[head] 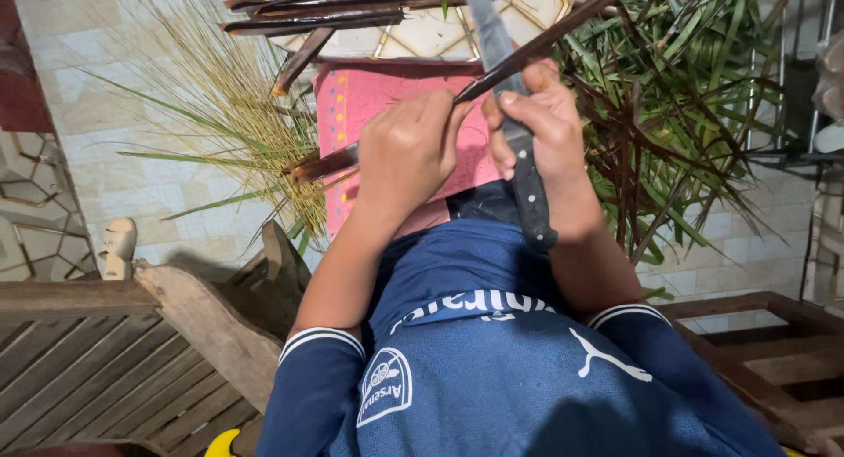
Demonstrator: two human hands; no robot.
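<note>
My left hand (406, 151) is closed around a long dark brown leaf stalk (563, 25) that runs from lower left to upper right across my lap. In my right hand (543, 123) is a knife, gripped at its black handle (530, 202). Its grey blade (486, 22) points away from me and lies against the stalk just beyond my fingers. The two hands are close together, almost touching, above a pink cloth (369, 101) spread over my knees.
Green palm fronds (694, 97) are heaped on the right. Thin yellow-green ribs (233, 114) fan out on the tiled floor at left. A bundle of dark stalks (325, 4) lies ahead. Wooden slatted benches (105, 351) flank me, and a pale sandal (117, 246) lies on the left.
</note>
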